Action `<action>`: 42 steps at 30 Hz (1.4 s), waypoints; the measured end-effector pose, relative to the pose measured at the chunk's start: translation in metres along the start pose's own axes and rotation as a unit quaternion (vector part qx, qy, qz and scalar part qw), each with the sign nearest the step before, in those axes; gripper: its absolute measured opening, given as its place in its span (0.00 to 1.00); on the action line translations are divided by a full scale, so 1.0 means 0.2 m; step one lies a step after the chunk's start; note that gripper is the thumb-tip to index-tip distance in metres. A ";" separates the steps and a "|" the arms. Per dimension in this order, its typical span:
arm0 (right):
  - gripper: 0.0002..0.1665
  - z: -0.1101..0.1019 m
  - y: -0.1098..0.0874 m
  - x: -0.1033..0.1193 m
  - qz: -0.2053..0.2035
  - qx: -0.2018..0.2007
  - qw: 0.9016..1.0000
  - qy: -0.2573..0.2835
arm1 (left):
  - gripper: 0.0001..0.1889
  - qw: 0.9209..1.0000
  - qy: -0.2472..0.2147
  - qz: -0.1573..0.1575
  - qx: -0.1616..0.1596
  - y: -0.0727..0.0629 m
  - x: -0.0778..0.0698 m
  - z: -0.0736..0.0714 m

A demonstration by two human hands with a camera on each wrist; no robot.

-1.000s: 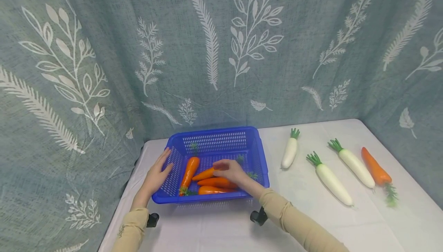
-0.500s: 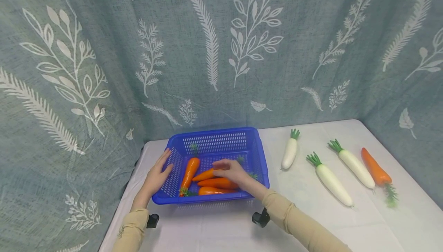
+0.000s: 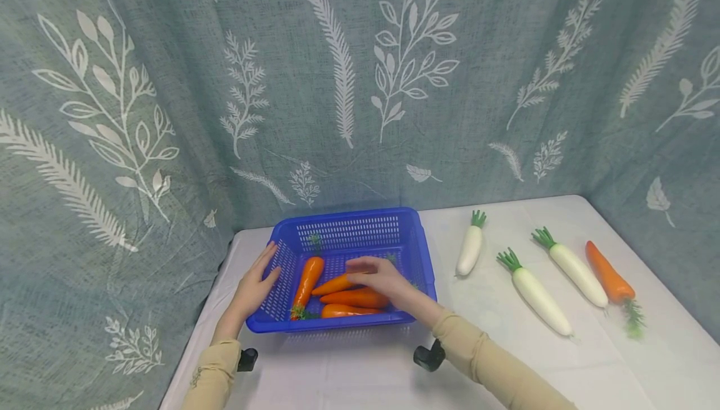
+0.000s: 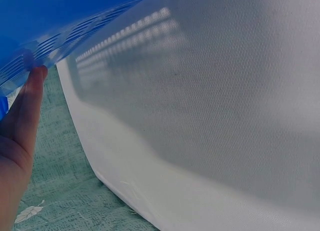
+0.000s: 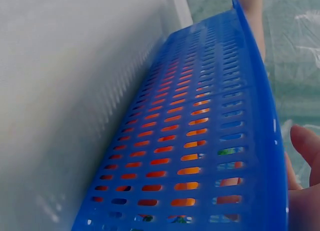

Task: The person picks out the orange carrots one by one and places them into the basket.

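In the head view, a blue perforated basket (image 3: 342, 215) holds several orange carrots (image 3: 308, 282) with green tops. My left hand (image 3: 254, 288) is at its left side, fingers fairly straight and thumb spread apart. In the left wrist view, a fingertip touches or nearly touches the basket's wall (image 4: 75, 31). My right hand (image 3: 385, 279) reaches over the right side of the basket, above the carrots. Its fingers bend loosely, with a gap to the thumb, and cover part of one carrot (image 3: 337, 283). In the right wrist view, orange shows through the slotted wall (image 5: 220, 81).
Right of the basket, three white radishes lie on the white table (image 3: 365, 379): a short radish (image 3: 469, 250), a middle radish (image 3: 542, 300) and a far radish (image 3: 579, 275). Beside them is another carrot (image 3: 610, 275). A grey-green leaf-patterned curtain (image 3: 315, 85) hangs behind.
My right hand and forearm have shifted slightly to the right. The left hand, basket and carrots look the same.
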State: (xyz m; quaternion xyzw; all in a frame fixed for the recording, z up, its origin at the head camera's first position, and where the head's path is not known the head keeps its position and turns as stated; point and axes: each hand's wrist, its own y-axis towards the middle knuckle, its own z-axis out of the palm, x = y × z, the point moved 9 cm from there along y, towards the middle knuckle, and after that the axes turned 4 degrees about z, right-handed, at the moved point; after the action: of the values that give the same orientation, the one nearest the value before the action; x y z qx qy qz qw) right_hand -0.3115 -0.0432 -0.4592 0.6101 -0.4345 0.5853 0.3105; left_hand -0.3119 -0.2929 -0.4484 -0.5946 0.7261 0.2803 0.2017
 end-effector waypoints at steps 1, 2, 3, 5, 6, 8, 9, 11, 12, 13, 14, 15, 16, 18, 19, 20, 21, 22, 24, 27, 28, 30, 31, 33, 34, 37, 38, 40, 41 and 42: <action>0.24 0.00 -0.01 0.00 0.002 0.002 1.000 0.004 | 0.29 1.000 0.000 0.000 -0.001 0.00 0.00 0.00; 0.24 0.00 -0.01 0.00 0.000 0.004 1.000 0.002 | 0.29 1.000 -0.001 0.000 -0.001 0.00 0.00 0.00; 0.24 -0.01 -0.02 0.00 0.000 0.006 1.000 0.000 | 0.29 1.000 0.000 -0.001 -0.001 0.00 0.01 0.00; 0.24 -0.01 -0.04 0.00 -0.003 0.012 1.000 0.000 | 0.29 1.000 -0.001 -0.002 0.000 0.00 0.01 0.01; 0.25 -0.01 -0.05 0.00 -0.008 0.015 1.000 -0.004 | 0.29 1.000 -0.002 -0.003 0.000 0.00 0.01 0.01; 0.25 -0.01 -0.07 0.00 -0.010 0.020 1.000 -0.007 | 0.29 1.000 -0.002 -0.006 0.002 0.00 0.02 0.01; 0.25 -0.01 -0.08 0.00 -0.011 0.022 1.000 -0.005 | 0.29 1.000 -0.003 -0.007 0.002 0.00 0.02 0.01; 0.25 -0.02 -0.10 0.01 -0.017 0.024 1.000 -0.002 | 0.29 1.000 -0.007 -0.009 0.003 0.00 0.02 0.01; 0.25 -0.03 -0.10 0.02 -0.021 0.024 0.999 -0.003 | 0.29 1.000 -0.009 -0.010 0.004 0.00 0.02 0.01; 0.25 -0.04 -0.11 0.02 -0.019 0.023 1.000 -0.001 | 0.29 1.000 -0.010 -0.011 0.005 0.00 0.02 0.01; 0.25 -0.05 -0.11 0.03 -0.022 0.024 0.999 -0.001 | 0.29 1.000 -0.011 -0.011 0.005 0.01 0.03 0.01; 0.25 -0.05 -0.12 0.03 -0.023 0.025 0.999 0.000 | 0.29 1.000 -0.013 -0.012 0.006 0.01 0.02 0.01; 0.25 -0.06 -0.12 0.03 -0.025 0.027 0.999 -0.002 | 0.29 1.000 -0.014 -0.012 0.006 0.01 0.03 0.01; 0.26 -0.08 -0.13 0.04 -0.025 0.029 0.999 -0.011 | 0.29 1.000 -0.016 -0.014 0.008 0.01 0.03 0.01; 0.26 -0.09 -0.13 0.04 -0.025 0.030 0.999 -0.016 | 0.29 1.000 -0.015 -0.014 0.008 0.01 0.03 0.02; 0.26 -0.10 -0.14 0.04 -0.027 0.032 0.999 -0.020 | 0.29 1.000 -0.015 -0.015 0.008 0.01 0.03 0.02; 0.27 -0.11 -0.14 0.04 -0.028 0.033 0.999 -0.022 | 0.29 1.000 -0.015 -0.015 0.008 0.01 0.03 0.02; 0.27 -0.12 -0.14 0.04 -0.031 0.033 0.999 -0.027 | 0.29 1.000 -0.015 -0.015 0.008 0.01 0.03 0.02; 0.27 -0.14 -0.15 0.05 -0.037 0.032 0.998 -0.032 | 0.29 1.000 -0.014 -0.014 0.007 0.01 0.03 0.01; 0.27 -0.18 -0.16 0.05 -0.045 0.031 0.998 -0.040 | 0.29 1.000 -0.014 -0.014 0.007 0.01 0.03 0.01; 0.27 -0.19 -0.17 0.06 -0.049 0.029 0.997 -0.043 | 0.29 1.000 -0.014 -0.013 0.007 0.01 0.03 0.01; 0.27 -0.21 -0.18 0.06 -0.057 0.027 0.997 -0.050 | 0.29 1.000 -0.015 -0.013 0.008 0.01 0.03 0.01; 0.27 -0.23 -0.19 0.07 -0.058 0.025 0.997 -0.053 | 0.29 1.000 -0.015 -0.013 0.008 0.01 0.03 0.01; 0.27 -0.26 -0.20 0.08 -0.069 0.020 0.996 -0.059 | 0.29 1.000 -0.014 -0.013 0.008 0.01 0.03 0.01; 0.27 -0.27 -0.20 0.08 -0.073 0.016 0.995 -0.061 | 0.29 1.000 -0.015 -0.012 0.008 0.01 0.03 0.01; 0.26 -0.32 -0.22 0.09 -0.080 0.003 0.994 -0.068 | 0.29 1.000 -0.014 -0.011 0.007 0.01 0.03 0.01; 0.26 -0.33 -0.22 0.10 -0.080 -0.001 0.994 -0.070 | 0.29 1.000 -0.014 -0.010 0.007 0.01 0.03 0.01; 0.25 -0.36 -0.23 0.10 -0.081 -0.010 0.994 -0.069 | 0.29 1.000 -0.015 -0.010 0.007 0.01 0.03 0.01; 0.25 -0.38 -0.23 0.11 -0.081 -0.016 0.994 -0.068 | 0.29 1.000 -0.014 -0.009 0.006 0.01 0.03 0.01; 0.25 -0.39 -0.23 0.11 -0.081 -0.022 0.994 -0.068 | 0.29 1.000 -0.014 -0.009 0.006 0.01 0.03 0.01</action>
State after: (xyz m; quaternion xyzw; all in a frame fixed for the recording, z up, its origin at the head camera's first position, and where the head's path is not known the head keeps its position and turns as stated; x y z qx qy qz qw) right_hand -0.3058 0.0430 -0.4221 0.6748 -0.4167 0.5053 0.3402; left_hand -0.3151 -0.2957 -0.4526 -0.5957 0.7195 0.2829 0.2177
